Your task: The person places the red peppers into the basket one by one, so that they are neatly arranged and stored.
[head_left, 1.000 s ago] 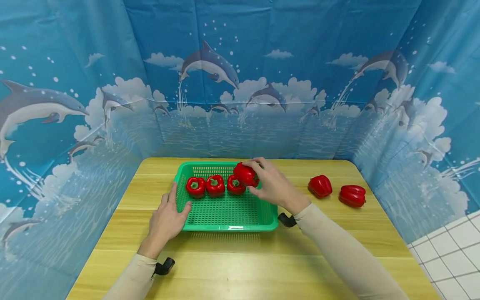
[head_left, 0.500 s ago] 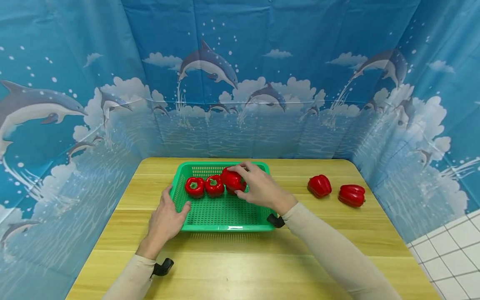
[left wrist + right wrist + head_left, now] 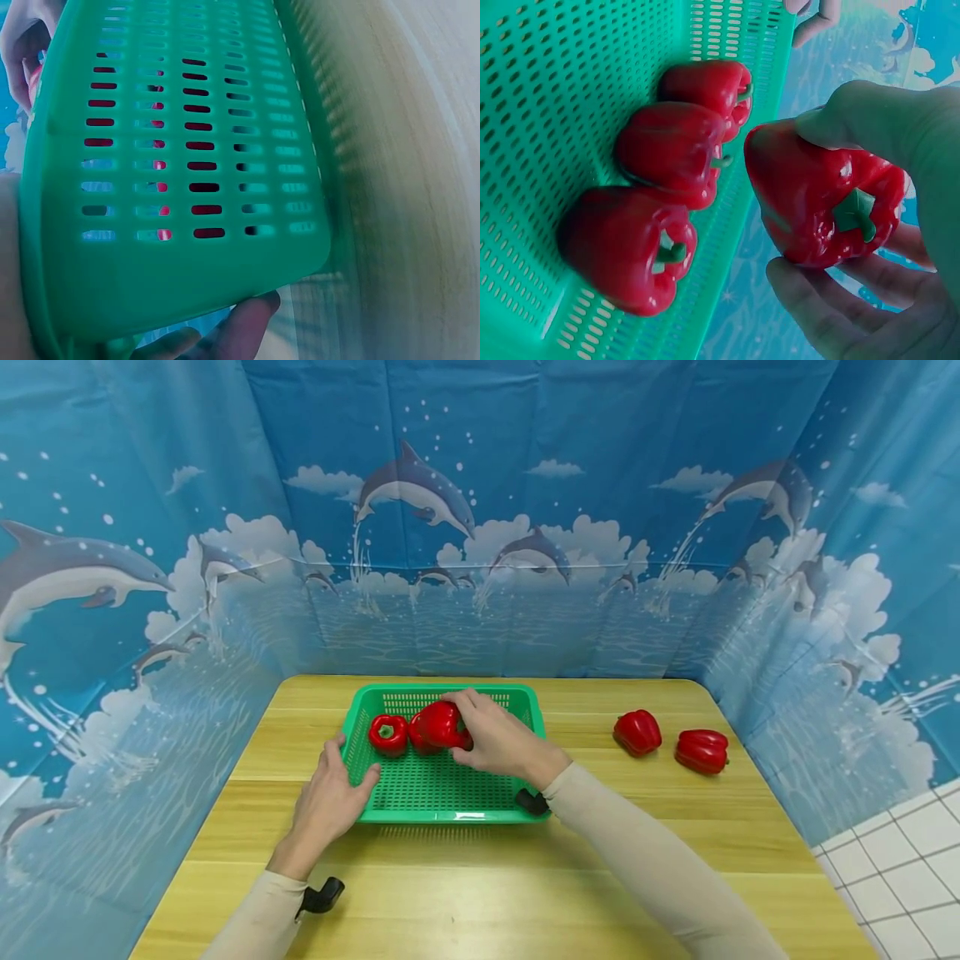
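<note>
Red bell pepper (image 3: pixel 442 724) gripped in my right hand (image 3: pixel 498 745) has drifted leftward over the green basket (image 3: pixel 450 793); left hand (image 3: pixel 330 797) keeps gripping its rim, so placement's close.

The basket (image 3: pixel 447 793) is glossy green plastic, perforated with slots. The peppers (image 3: pixel 660 210) have smooth, shiny red skin with matt green stems. The table (image 3: pixel 465 893) is pale wood with visible grain. The dolphin-printed backdrop (image 3: pixel 480 527) looks like thin, creased, slightly sheeny sheeting.
</note>
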Motion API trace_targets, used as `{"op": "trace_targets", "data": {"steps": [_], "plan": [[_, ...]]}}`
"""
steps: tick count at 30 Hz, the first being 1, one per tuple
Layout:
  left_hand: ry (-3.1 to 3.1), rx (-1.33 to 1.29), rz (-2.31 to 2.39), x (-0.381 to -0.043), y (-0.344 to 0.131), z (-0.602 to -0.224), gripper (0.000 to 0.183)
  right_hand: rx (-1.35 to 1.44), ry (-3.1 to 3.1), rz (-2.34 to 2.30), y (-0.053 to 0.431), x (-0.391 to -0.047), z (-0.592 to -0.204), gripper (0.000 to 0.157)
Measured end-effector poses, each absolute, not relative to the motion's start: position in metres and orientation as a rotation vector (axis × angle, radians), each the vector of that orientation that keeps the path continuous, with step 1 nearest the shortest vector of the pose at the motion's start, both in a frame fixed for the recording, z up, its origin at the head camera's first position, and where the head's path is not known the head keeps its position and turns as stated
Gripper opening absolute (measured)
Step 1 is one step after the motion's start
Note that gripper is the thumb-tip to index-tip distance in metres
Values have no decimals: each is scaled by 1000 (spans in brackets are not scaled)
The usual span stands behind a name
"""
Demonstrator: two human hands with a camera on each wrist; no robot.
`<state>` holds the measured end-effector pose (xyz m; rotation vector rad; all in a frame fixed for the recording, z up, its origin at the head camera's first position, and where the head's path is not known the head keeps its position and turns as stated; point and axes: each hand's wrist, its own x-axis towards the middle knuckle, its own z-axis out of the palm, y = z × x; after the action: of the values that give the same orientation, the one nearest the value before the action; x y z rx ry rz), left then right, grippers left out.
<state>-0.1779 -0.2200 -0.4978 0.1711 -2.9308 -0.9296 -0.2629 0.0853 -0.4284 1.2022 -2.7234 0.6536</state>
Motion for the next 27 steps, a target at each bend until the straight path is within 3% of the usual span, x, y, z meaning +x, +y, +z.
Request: {"op": "trace_targets", "data": {"steps": [27], "plan": [[-3050,48,-879,-165,-229,-494,110,1486,-2853,604,27,-270,-437,80]]}}
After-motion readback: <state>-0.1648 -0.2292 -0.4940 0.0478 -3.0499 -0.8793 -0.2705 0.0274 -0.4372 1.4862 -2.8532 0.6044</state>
